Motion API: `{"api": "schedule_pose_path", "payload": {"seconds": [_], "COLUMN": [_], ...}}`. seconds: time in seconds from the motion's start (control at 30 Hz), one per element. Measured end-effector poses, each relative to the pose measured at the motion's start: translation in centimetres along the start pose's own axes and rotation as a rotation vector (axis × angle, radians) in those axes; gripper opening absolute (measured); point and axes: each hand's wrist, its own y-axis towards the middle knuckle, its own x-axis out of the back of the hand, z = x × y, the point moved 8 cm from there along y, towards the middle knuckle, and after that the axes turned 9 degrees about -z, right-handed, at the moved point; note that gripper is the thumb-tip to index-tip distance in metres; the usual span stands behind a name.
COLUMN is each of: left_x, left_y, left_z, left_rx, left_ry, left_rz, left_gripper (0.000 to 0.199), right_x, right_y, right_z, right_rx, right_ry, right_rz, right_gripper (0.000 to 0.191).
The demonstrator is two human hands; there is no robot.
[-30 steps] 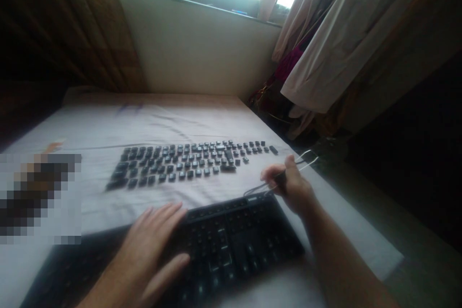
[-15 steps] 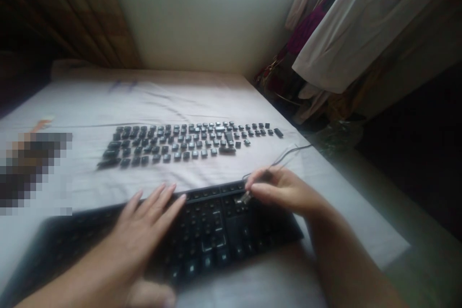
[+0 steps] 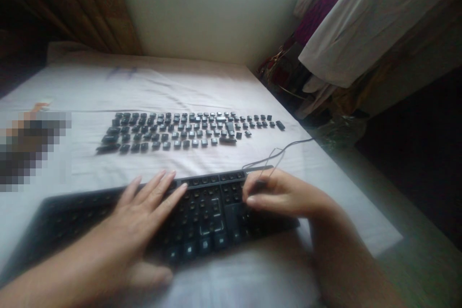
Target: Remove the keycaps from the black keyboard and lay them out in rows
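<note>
A black keyboard (image 3: 212, 204) lies at a slant on the white sheet, and many of its key positions show bare stems. A few keycaps (image 3: 205, 244) remain along its near edge. My left hand (image 3: 146, 211) rests on the middle of the keyboard, fingers spread, holding nothing. Over the right end of the keyboard, my right hand (image 3: 277, 195) is closed on a keycap puller, whose thin wire loops (image 3: 277, 156) stick up above the knuckles. Its dark handle is mostly covered by my fingers. Whether a keycap is also pinched there, I cannot tell.
Rows of loose black keycaps (image 3: 176, 132) are laid out behind the keyboard. A dark cable (image 3: 292, 144) runs to the right edge of the sheet-covered surface (image 3: 180, 86). A blurred-out patch (image 3: 32, 149) sits at left. Clothes (image 3: 346, 33) hang at the right.
The keycap puller has turned in my right hand: its wire end pointed down at the keys before and now points up. My left hand stays on the keyboard. The view has tilted slightly.
</note>
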Motion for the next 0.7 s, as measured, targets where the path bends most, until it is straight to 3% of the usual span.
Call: {"api": "schedule_pose_path", "payload": {"seconds": [0.17, 0.33, 0.47, 0.7], "left_x": [-0.2, -0.4, -0.1, 0.0], "left_y": [-0.1, -0.1, 0.1, 0.0], "left_z": [0.1, 0.2, 0.1, 0.1], "left_rx": [-0.004, 0.02, 0.029, 0.024], "left_ry": [0.032, 0.025, 0.006, 0.005], "left_rz": [-0.015, 0.032, 0.044, 0.024], "left_gripper": [0.121, 0.118, 0.113, 0.113], "right_x": [-0.3, -0.9, -1.6, -3.3], "right_y": [-0.3, -1.8, -3.2, -3.1], "right_z": [0.9, 2.7, 3.3, 4.7], "right_rx": [0.123, 0.29, 0.342, 0.39], "right_ry": [-0.08, -0.179, -0.32, -0.589], "right_rz": [0.004, -0.09, -0.173, -0.141], "right_gripper": [0.011, 0.01, 0.012, 0.013]}}
